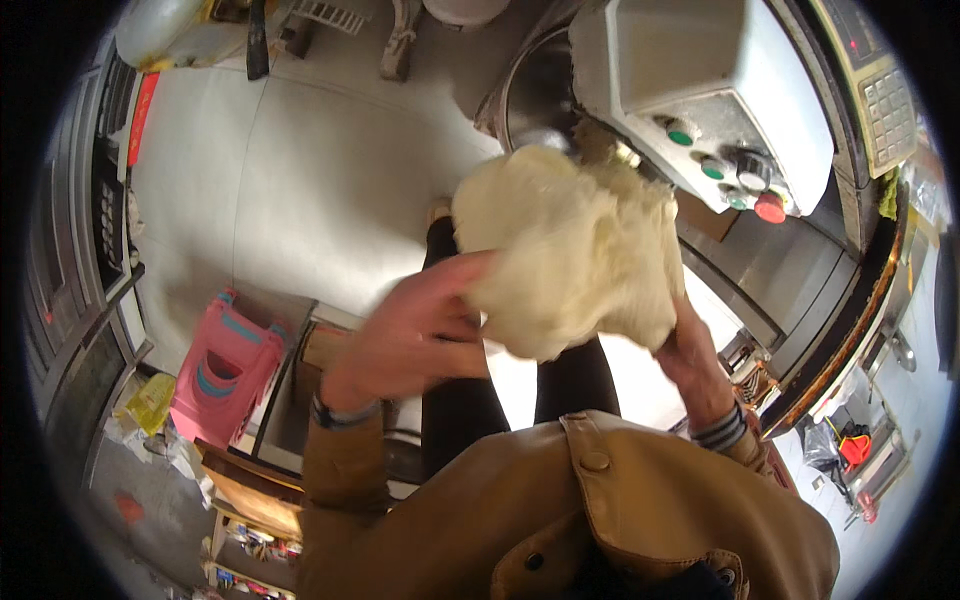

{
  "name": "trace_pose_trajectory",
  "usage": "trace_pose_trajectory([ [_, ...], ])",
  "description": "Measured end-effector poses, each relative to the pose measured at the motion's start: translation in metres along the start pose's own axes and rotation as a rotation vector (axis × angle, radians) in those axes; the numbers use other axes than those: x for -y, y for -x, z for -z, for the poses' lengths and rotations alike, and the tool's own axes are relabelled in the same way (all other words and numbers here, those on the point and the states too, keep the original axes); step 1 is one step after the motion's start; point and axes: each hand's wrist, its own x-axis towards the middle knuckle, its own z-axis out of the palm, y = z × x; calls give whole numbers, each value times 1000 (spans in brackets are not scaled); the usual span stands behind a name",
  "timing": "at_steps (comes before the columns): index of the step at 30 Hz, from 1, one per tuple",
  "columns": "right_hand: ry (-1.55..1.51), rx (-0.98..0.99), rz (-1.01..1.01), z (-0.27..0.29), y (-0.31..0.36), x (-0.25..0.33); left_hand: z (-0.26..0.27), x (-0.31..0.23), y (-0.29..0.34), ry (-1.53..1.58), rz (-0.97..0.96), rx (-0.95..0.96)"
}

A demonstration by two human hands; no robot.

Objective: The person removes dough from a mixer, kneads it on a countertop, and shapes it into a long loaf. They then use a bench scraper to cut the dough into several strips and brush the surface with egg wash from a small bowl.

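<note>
A large, pale lump of dough (560, 260) hangs between my two hands in front of my body, slightly blurred by motion. My left hand (425, 325) grips its left side, the fingers partly hidden beneath it. On the lower right edge, my right hand (693, 360) holds the dough, with most of its fingers behind it. Just beyond the dough stands a dough mixer (700, 90) with a white housing, green buttons and a red knob. Its metal bowl (535, 95) is partly covered by the housing, and the dough's far edge overlaps the bowl's near side in view.
A pink plastic stool (228, 370) stands on the floor to the left, near a yellow bag (150, 402). Along the right runs a counter edge (850, 330), with a keypad device (888, 115) at the far right. Wooden shelving (250, 490) lies at lower left.
</note>
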Motion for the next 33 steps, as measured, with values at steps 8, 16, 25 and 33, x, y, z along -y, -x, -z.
trace_pose_trajectory([
  [8, 250, 104, -146, -34, -25, -90, 67, 245, -85, 493, 27, -867],
  [16, 815, 275, -311, -3, -41, -61, 90, 264, -100, 566, 69, -788],
  [25, 1567, 320, 935, -98, -57, 15, 104, 265, -117, 568, 127, -688],
  [33, 1482, 495, 786, -161, -135, -37, 95, 265, -114, 598, 158, -637],
])
